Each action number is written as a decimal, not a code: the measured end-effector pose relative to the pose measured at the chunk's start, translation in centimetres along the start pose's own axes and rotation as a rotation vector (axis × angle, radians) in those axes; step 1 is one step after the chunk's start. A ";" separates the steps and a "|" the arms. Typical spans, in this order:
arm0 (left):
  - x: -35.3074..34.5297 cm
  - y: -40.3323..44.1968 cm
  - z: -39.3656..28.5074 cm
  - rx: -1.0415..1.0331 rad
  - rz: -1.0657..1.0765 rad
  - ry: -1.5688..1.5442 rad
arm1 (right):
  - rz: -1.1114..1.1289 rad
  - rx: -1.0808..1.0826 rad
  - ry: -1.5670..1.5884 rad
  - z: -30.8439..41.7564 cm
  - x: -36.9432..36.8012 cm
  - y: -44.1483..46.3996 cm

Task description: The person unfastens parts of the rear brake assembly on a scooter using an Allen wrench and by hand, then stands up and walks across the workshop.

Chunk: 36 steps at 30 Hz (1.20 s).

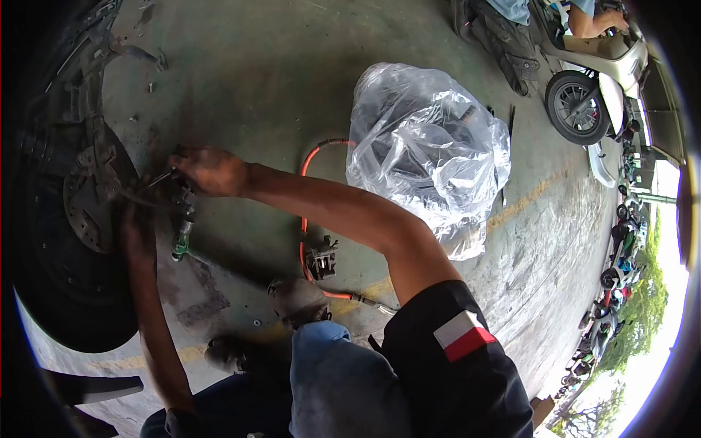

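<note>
1. At the wheel's [80, 314] right side in view: thin metal tool [162, 177], in the right hand [209, 171].
2. Right fingers: curled in, gripping the tool's near end. Palm side not visible.
3. Key relation: tool points from the right fingers toward the wheel, left and slightly down in view. That slant is its long axis. Far end gets lost in the dark clutter, so can't tell what it touches, if anything.
4. Right hand is the nearer one, since it has the tool. Left hand [133, 228] sits below the tool's far end in view, close along the tyre side.
5. Left fingers: in deep shadow. Can't tell if they're spread, closed or gripping something.
6. Green-and-silver part [183, 237]: just below the right hand in view, long axis near vertical there. Can't tell what supports it or whether the hand touches it.
7. Brake disc [84, 226]: on the wheel, left of the left hand.
8. On the floor [241, 87]: metal block [322, 259] beside an orange hose [304, 212], both well apart from the hands. Clear plastic bag [431, 146] farther right.
</note>
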<state>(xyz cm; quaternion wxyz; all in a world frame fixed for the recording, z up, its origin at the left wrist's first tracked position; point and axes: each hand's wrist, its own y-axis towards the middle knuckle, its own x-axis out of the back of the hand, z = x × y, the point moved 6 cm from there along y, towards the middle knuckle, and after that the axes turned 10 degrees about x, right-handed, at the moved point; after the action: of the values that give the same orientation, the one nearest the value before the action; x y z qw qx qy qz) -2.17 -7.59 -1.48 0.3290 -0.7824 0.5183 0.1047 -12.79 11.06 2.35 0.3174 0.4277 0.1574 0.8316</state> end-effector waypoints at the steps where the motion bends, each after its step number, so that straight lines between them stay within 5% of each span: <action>1: 0.5 0.3 0.2 -0.004 -0.012 -0.004 | -0.006 0.088 -0.088 1.1 1.3 0.2; 2: 0.7 0.4 0.2 -0.013 0.010 -0.026 | 0.008 0.096 -0.116 1.7 2.5 0.4; 4: 1.6 0.5 0.4 -0.041 -0.009 0.017 | 0.268 -0.460 0.605 2.9 4.5 0.4; 5: 2.3 0.6 0.6 -0.047 0.017 -0.013 | 0.279 -0.468 0.566 2.6 5.0 0.2; 7: 4.3 1.6 1.7 0.084 0.023 -0.097 | 0.191 -0.925 1.583 1.7 2.0 -0.7; 10: 7.1 2.6 2.5 0.014 0.012 0.021 | 0.343 -0.849 1.848 0.2 -2.4 -0.1; 14: 7.5 2.8 2.6 0.036 0.017 -0.005 | 0.291 -0.590 1.621 1.0 -0.8 0.4; 15: 5.8 2.1 2.2 0.037 0.002 0.007 | 0.290 -0.264 1.437 1.4 0.4 1.0; 17: 5.0 1.9 2.2 0.044 -0.010 0.017 | 0.281 0.044 1.234 2.3 2.1 1.4; 19: 6.0 2.0 2.8 0.084 -0.036 0.002 | 0.350 -0.693 1.735 1.2 0.5 0.4; 23: 7.7 2.3 3.5 0.082 -0.124 -0.043 | 0.338 -0.424 2.105 -3.4 -3.4 -0.3; 26: 9.4 2.8 3.7 0.018 -0.091 0.028 | 0.351 0.024 1.434 -9.0 -7.6 -0.7; 29: 14.3 4.6 5.5 0.081 -0.119 -0.096 | 0.521 -0.216 0.962 -6.1 -4.7 0.6; 32: 15.2 5.1 6.0 0.125 0.083 -0.174 | 0.613 -0.359 0.639 -2.0 -0.3 2.0; 36: 13.3 4.6 5.9 0.110 0.016 -0.138 | 0.566 -0.795 1.241 0.3 0.6 0.8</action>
<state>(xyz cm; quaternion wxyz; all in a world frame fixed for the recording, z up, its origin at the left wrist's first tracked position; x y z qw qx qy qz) 0.70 -14.96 -14.54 0.4057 -0.7499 0.5055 0.1326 -13.13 10.85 3.25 0.0770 -0.2361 -0.1182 0.9614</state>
